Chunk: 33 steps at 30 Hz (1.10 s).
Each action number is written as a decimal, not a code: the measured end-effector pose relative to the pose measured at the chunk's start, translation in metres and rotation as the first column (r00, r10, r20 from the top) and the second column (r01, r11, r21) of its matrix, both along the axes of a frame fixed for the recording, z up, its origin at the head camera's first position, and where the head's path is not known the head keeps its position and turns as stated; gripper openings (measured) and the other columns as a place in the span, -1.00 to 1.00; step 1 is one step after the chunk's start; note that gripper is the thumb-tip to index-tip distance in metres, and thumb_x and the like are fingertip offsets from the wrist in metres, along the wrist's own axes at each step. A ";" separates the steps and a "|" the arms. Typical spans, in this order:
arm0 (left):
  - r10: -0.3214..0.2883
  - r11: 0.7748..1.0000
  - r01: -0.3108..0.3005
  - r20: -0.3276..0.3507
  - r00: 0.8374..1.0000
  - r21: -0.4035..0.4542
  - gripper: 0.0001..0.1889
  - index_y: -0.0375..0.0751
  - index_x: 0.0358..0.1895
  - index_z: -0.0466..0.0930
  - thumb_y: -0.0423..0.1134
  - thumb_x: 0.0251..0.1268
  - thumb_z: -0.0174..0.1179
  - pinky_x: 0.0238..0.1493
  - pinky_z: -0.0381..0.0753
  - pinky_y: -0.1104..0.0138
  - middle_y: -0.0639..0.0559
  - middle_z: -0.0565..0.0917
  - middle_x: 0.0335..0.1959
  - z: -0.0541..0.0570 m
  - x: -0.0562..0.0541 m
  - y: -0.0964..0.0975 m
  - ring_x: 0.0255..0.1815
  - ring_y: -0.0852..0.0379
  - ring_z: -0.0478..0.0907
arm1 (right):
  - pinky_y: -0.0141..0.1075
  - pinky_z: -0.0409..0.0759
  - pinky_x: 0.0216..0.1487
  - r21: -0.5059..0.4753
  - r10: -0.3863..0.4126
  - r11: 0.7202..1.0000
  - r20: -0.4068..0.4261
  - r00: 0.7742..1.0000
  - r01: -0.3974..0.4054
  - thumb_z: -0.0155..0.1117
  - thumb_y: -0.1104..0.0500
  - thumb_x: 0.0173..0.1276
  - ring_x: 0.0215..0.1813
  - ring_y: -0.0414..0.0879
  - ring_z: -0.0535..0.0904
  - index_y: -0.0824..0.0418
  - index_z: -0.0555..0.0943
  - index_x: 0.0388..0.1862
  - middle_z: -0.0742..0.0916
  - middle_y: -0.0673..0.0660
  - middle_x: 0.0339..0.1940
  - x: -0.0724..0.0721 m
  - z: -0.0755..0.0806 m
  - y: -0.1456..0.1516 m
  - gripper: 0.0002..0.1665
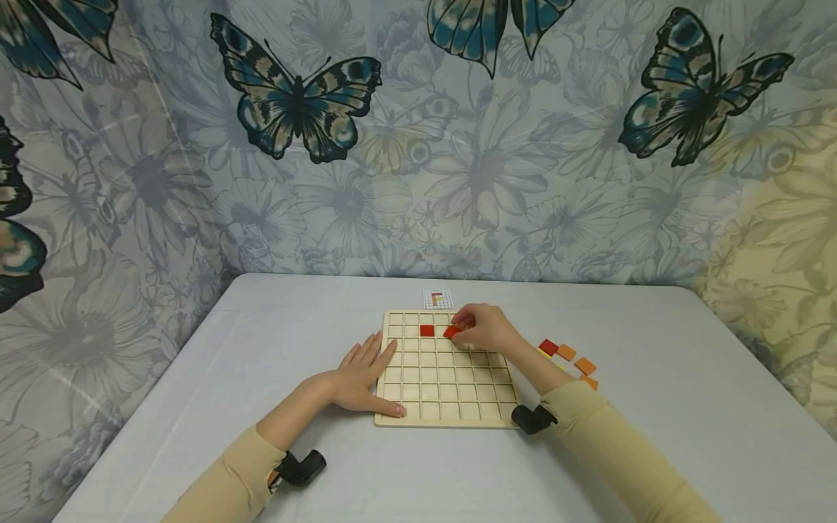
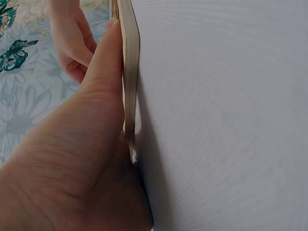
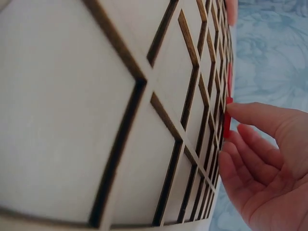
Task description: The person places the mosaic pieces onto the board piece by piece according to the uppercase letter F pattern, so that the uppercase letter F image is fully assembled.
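A pale wooden grid board [image 1: 447, 392] lies flat on the white table. One red square tile [image 1: 427, 330] sits in a cell of its second row. Just right of it, my right hand [image 1: 487, 328] pinches another red tile [image 1: 450, 332] between thumb and fingers, over the same row. In the right wrist view that held tile [image 3: 228, 118] is seen edge-on, slightly tilted at the board's surface. My left hand [image 1: 362, 378] rests with fingers spread on the board's left edge, thumb at the lower left corner. The left wrist view shows the left thumb [image 2: 103, 62] along the board's side.
Right of the board, partly behind the right forearm, lie a red tile [image 1: 548, 347], several orange tiles [image 1: 585, 365] and some yellow ones. A small card with a coloured grid pattern [image 1: 437, 299] lies beyond the board's far edge. Butterfly-patterned cloth [image 1: 418, 181] hangs behind the table.
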<state>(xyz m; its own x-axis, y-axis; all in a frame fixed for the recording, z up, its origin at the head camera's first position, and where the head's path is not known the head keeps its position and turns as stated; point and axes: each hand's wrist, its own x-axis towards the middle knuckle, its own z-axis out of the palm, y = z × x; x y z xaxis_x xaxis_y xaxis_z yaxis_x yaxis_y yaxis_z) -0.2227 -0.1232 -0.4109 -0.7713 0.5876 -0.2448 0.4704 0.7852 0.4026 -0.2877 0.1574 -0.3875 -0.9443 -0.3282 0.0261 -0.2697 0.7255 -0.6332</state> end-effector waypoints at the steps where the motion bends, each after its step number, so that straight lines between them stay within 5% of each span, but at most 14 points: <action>1: 0.000 1.000 0.000 0.001 1.000 0.000 0.24 -0.15 0.58 -0.36 0.44 0.09 0.19 0.47 -0.42 -0.03 -0.25 -0.44 0.56 0.000 0.000 0.000 0.55 -0.10 -0.53 | -0.17 0.56 -0.11 -0.002 0.004 1.000 -0.003 1.000 -0.004 0.51 0.22 0.13 -0.24 -0.09 0.59 0.26 0.68 -0.18 0.71 0.05 -0.33 0.000 -0.001 -0.001 -0.72; 14: -0.011 0.999 0.011 0.007 1.000 0.036 0.28 -0.18 0.58 -0.38 0.52 0.05 0.13 0.47 -0.45 -0.01 -0.25 -0.46 0.55 -0.003 -0.001 -0.001 0.55 -0.09 -0.55 | -0.22 0.55 -0.23 -0.017 0.055 0.998 -0.048 0.997 -0.056 0.43 0.33 0.17 -0.27 -0.07 0.58 0.27 0.68 -0.11 0.70 0.07 -0.35 -0.005 -0.006 -0.009 -0.72; 27: -0.013 0.999 0.014 -0.011 1.000 0.046 0.33 -0.14 0.58 -0.41 0.64 -0.05 0.03 0.46 -0.48 0.00 -0.20 -0.50 0.55 -0.016 -0.006 -0.004 0.54 -0.04 -0.60 | -0.11 0.59 -0.07 -0.048 0.108 0.992 -0.092 0.990 -0.113 0.34 0.40 0.20 -0.11 0.03 0.64 0.28 0.68 -0.10 0.75 0.15 -0.18 -0.005 -0.009 -0.009 -0.74; 33: -0.012 0.999 0.012 -0.001 1.000 0.045 0.29 -0.18 0.58 -0.39 0.53 0.04 0.12 0.46 -0.44 -0.02 -0.25 -0.47 0.55 -0.010 -0.004 -0.002 0.55 -0.09 -0.56 | -0.09 0.59 -0.05 -0.057 0.125 0.990 -0.085 0.989 -0.130 0.31 0.41 0.22 -0.08 0.05 0.63 0.28 0.68 -0.07 0.75 0.16 -0.13 -0.004 -0.009 -0.009 -0.72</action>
<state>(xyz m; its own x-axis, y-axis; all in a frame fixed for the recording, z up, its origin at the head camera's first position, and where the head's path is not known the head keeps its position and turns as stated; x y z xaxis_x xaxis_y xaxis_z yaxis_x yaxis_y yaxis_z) -0.2268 -0.1255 -0.4205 -0.7644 0.6070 -0.2175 0.4800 0.7609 0.4367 -0.2915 0.1487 -0.3962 -0.8888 -0.4409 0.1252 -0.4096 0.6416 -0.6485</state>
